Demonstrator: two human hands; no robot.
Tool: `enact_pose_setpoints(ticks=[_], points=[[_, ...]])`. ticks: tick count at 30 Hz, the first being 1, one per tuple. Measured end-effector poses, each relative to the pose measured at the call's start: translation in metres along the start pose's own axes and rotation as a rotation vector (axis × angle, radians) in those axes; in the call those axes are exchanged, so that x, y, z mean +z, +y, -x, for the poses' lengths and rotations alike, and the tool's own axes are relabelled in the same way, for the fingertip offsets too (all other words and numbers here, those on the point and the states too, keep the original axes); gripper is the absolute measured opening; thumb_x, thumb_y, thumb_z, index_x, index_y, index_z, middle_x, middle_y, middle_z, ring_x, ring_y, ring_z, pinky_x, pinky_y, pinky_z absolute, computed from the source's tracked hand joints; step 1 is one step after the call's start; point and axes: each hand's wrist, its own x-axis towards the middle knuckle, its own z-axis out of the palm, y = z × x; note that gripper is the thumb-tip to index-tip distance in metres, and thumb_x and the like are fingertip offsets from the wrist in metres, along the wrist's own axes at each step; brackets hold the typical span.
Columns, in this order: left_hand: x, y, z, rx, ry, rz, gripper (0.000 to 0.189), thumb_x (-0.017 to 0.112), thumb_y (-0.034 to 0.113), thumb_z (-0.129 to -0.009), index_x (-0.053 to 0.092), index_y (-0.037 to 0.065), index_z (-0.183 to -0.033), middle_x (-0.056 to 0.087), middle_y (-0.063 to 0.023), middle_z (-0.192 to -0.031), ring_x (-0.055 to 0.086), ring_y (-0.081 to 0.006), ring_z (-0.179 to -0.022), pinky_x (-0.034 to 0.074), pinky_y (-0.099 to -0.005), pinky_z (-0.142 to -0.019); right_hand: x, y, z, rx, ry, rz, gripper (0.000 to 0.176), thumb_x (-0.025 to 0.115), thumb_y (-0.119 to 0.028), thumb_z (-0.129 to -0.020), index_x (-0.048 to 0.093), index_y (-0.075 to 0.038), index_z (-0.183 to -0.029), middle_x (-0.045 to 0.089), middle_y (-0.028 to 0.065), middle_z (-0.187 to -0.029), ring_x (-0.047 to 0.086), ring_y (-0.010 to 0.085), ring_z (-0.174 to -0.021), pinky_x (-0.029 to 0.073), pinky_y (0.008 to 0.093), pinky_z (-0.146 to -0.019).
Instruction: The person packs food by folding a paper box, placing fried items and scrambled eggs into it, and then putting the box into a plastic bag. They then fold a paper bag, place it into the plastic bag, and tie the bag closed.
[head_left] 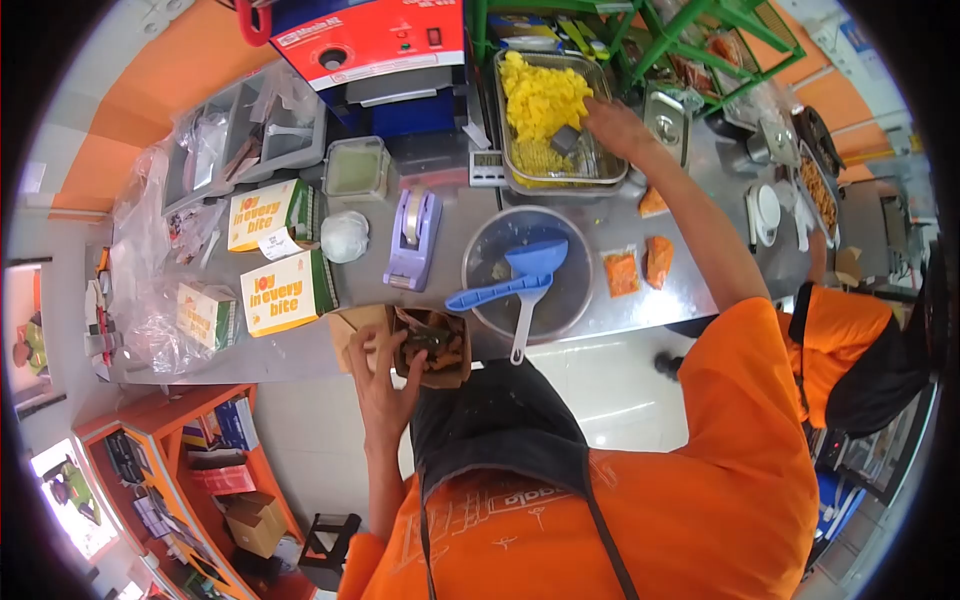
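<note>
My left hand [385,365] is on an open brown cardboard box [452,376] at the table's front edge, its fingers bent over the rim and the dark brown food inside. My right hand [612,128] reaches to the right side of a metal tray [562,187] of yellow food pieces [540,98]; its fingertips meet the food, and what they hold is too small to make out. A small grey block-like item [565,140] lies in the tray near that hand. Between the hands stands a metal bowl [480,250] with a blue scoop [537,258] and a blue-and-white utensil.
Printed boxes [284,292], a purple tape dispenser [412,240] and a wrapped ball [345,236] stand to the left. Orange packets [621,272] lie right of the bowl, with a small white scale [765,212] beyond. Another person in orange [850,335] is at the right.
</note>
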Motion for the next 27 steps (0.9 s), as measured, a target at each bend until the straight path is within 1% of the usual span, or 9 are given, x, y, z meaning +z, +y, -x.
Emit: enact_pose_setpoints(ticks=[3, 8, 14, 18, 20, 22, 23, 25, 27], points=[[0.005, -0.005, 0.025, -0.148, 0.070, 0.037, 0.035, 0.082, 0.011, -0.082, 0.067, 0.007, -0.113, 0.051, -0.0132, -0.126, 0.052, -0.0319, -0.118, 0.047, -0.0428, -0.094, 0.026, 0.006, -0.002, -0.107, 0.126, -0.033, 0.016, 0.058, -0.006, -0.085, 0.074, -0.008, -0.088, 0.062, 0.0084, -0.117, 0.059, 0.0242, -0.118, 0.050, 0.0368, -0.099], [0.014, -0.010, 0.042, -0.252, 0.126, 0.151, 0.034, 0.079, 0.008, -0.083, 0.065, 0.005, -0.114, 0.054, -0.0121, -0.119, 0.056, -0.0276, -0.106, 0.050, -0.0383, -0.084, 0.023, 0.012, 0.000, -0.124, 0.153, -0.093, 0.029, 0.054, -0.005, -0.089, 0.062, -0.008, -0.116, 0.061, 0.0092, -0.117, 0.055, 0.0252, -0.123, 0.046, 0.0397, -0.105], [0.002, -0.004, 0.031, -0.263, 0.194, 0.200, 0.029, 0.077, 0.005, -0.084, 0.065, 0.002, -0.110, 0.057, -0.0119, -0.112, 0.058, -0.0262, -0.093, 0.050, -0.0369, -0.079, 0.020, 0.025, -0.010, -0.283, 0.002, -0.096, 0.035, 0.054, -0.004, -0.089, 0.058, -0.010, -0.123, 0.062, 0.0111, -0.122, 0.057, 0.0286, -0.122, 0.046, 0.0433, -0.102], [-0.018, 0.029, -0.032, -0.114, 0.230, 0.192, 0.021, 0.072, 0.006, -0.089, 0.065, 0.000, -0.108, 0.059, -0.0121, -0.105, 0.061, -0.0252, -0.089, 0.051, -0.0354, -0.077, -0.041, 0.033, 0.007, -0.096, -0.118, -0.188, 0.034, 0.053, -0.003, -0.090, 0.055, -0.007, -0.124, 0.067, 0.0166, -0.103, 0.067, 0.0356, -0.101, 0.054, 0.0466, -0.086], [-0.001, 0.049, -0.089, -0.122, 0.044, 0.459, 0.022, 0.069, 0.010, -0.093, 0.066, -0.001, -0.111, 0.063, -0.0130, -0.102, 0.064, -0.0240, -0.090, 0.053, -0.0340, -0.079, -0.046, 0.042, 0.016, 0.079, -0.085, -0.187, 0.033, 0.053, -0.003, -0.091, 0.054, -0.004, -0.124, 0.068, 0.0187, -0.093, 0.070, 0.0384, -0.089, 0.058, 0.0477, -0.075], [0.054, 0.053, -0.145, -0.022, -0.029, 0.473, 0.032, 0.064, 0.024, -0.099, 0.065, -0.002, -0.118, 0.070, -0.0172, -0.106, 0.069, -0.0226, -0.096, 0.055, -0.0338, -0.079, -0.016, 0.049, 0.015, 0.070, 0.003, -0.136, 0.032, 0.051, -0.003, -0.092, 0.052, -0.002, -0.124, 0.069, 0.0199, -0.090, 0.071, 0.0381, -0.083, 0.058, 0.0478, -0.069], [0.096, 0.048, -0.175, -0.043, -0.115, 0.520, 0.033, 0.060, 0.024, -0.100, 0.065, -0.002, -0.119, 0.072, -0.0199, -0.105, 0.072, -0.0264, -0.089, 0.055, -0.0355, -0.078, -0.003, 0.052, 0.012, 0.067, 0.050, -0.109, 0.032, 0.051, -0.003, -0.092, 0.052, 0.000, -0.124, 0.069, 0.0205, -0.088, 0.072, 0.0380, -0.081, 0.059, 0.0478, -0.066], [0.153, 0.051, -0.222, -0.156, -0.236, 0.506, 0.026, 0.059, 0.017, -0.093, 0.065, -0.005, -0.107, 0.067, -0.0314, -0.099, 0.064, -0.0471, -0.098, 0.052, -0.0498, -0.084, -0.001, 0.035, 0.005, 0.075, -0.021, -0.124, 0.027, 0.049, -0.003, -0.093, 0.056, 0.004, -0.117, 0.071, 0.0221, -0.090, 0.072, 0.0380, -0.082, 0.059, 0.0478, -0.068], [0.180, 0.059, -0.240, -0.120, -0.179, 0.371, 0.021, 0.060, 0.013, -0.089, 0.065, -0.006, -0.097, 0.067, -0.0318, -0.093, 0.064, -0.0490, -0.093, 0.052, -0.0516, -0.081, 0.009, 0.018, 0.001, 0.060, -0.041, -0.181, 0.024, 0.049, -0.003, -0.092, 0.059, 0.005, -0.112, 0.071, 0.0232, -0.091, 0.072, 0.0388, -0.083, 0.060, 0.0476, -0.069]])
